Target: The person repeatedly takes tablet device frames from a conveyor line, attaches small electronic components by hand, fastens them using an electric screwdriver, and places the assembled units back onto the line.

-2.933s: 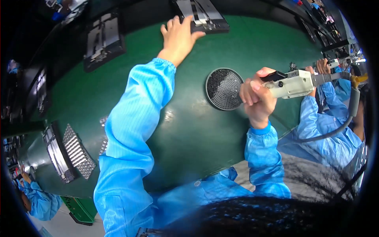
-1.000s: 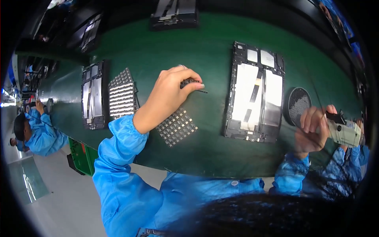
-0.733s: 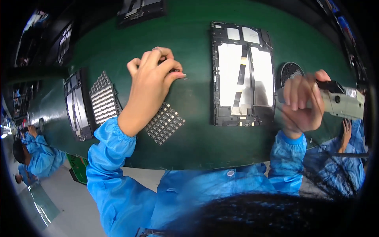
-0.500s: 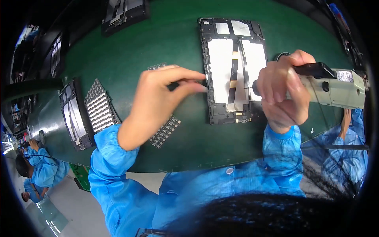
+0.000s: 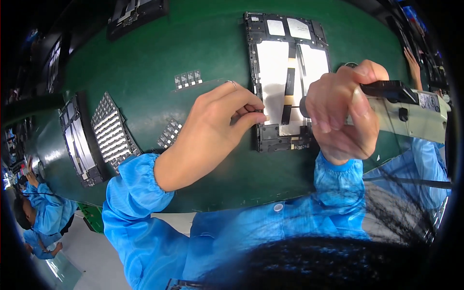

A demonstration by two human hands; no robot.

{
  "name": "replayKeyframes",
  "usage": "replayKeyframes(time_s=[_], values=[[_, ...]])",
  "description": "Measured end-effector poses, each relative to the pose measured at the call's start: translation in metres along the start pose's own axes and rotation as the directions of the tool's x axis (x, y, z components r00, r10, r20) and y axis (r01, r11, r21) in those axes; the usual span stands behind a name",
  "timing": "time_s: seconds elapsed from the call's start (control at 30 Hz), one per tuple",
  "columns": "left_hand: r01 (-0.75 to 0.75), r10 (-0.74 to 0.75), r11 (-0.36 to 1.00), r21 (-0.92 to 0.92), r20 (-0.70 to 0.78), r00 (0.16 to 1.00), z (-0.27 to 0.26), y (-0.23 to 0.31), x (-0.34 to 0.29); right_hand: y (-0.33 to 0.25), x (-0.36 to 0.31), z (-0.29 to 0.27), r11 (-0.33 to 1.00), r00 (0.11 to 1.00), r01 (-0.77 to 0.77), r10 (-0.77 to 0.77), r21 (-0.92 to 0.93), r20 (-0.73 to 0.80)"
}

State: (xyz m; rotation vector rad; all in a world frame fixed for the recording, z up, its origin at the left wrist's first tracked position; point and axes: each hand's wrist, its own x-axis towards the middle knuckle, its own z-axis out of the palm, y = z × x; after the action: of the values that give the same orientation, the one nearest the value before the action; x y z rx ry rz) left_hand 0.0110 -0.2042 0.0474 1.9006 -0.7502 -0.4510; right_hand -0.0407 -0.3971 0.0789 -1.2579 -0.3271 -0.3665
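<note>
An opened tablet (image 5: pixel 274 72) lies on the green work table, with silver-white battery panels and a dark ribbon cable down its middle. My left hand (image 5: pixel 212 123) is at its left edge, thumb and fingertips pinched together; whatever they hold is too small or hidden to make out. In my right hand (image 5: pixel 345 111), the fingers wrap round a pale electric screwdriver (image 5: pixel 420 116) with a black lever. Its thin bit points at the tablet's lower middle; I cannot tell whether it touches. Partly behind my left hand are sheets of small dark-and-white parts (image 5: pixel 187 79).
Farther left lie a sheet with rows of white strips (image 5: pixel 113 128) and another opened tablet (image 5: pixel 82 140). A dark device (image 5: pixel 137 17) sits at the far left edge. A round object (image 5: pixel 351 65) is behind my right hand. People in blue work at both sides.
My left hand has moved right and slightly down along the tablet's edge, and its fingers have closed into a pinch. My right hand keeps the screwdriver nearly in place. The view has shifted slightly.
</note>
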Motion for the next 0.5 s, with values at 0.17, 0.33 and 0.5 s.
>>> replayKeyframes(time_s=[0.17,0.33,0.5], values=[[0.003,-0.003,1.000,-0.021,0.024,1.000,-0.001,-0.004,0.000,0.005,0.002,0.001,0.999,0.999,-0.022,0.020,0.041,0.047],[-0.121,0.121,0.992,0.031,0.009,0.993,0.000,-0.009,0.002,0.008,0.002,0.004,0.998,0.998,-0.024,0.021,0.050,0.066],[0.212,-0.167,0.930,-0.301,0.166,0.972,-0.002,-0.013,0.003,0.008,0.001,0.021,0.991,0.994,-0.109,0.111,0.079,-0.013]])
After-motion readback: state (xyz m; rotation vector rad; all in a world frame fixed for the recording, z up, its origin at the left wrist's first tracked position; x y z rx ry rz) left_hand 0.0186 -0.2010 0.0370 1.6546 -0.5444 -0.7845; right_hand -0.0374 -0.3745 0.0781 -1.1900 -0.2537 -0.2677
